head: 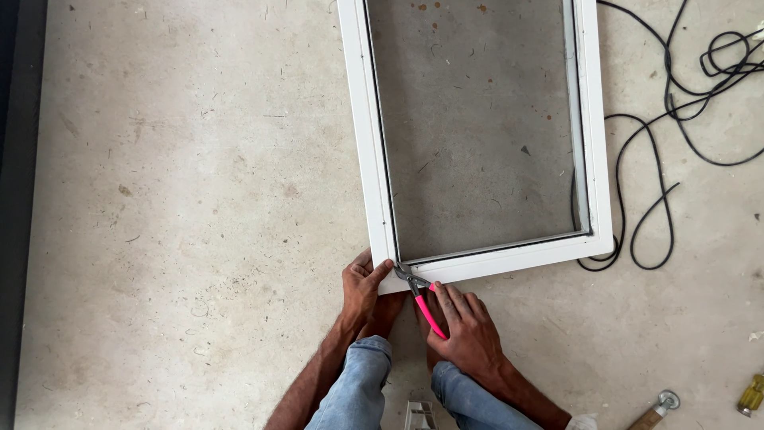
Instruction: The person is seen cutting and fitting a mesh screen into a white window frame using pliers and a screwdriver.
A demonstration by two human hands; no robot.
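The top of the white window frame (pixel 597 159) runs out of view, and a hammer (pixel 654 406) and a yellow-handled tool (pixel 750 394) are cut off at the lower right edge. The frame lies flat on the concrete floor (pixel 199 223), black cable (pixel 660 191) beside it. At its near corner, the left hand (pixel 362 288) presses the frame with fingers spread, while the right hand (pixel 465 326) fingers curl around pink-handled pliers (pixel 422 299), whose tip sits in the corner groove.
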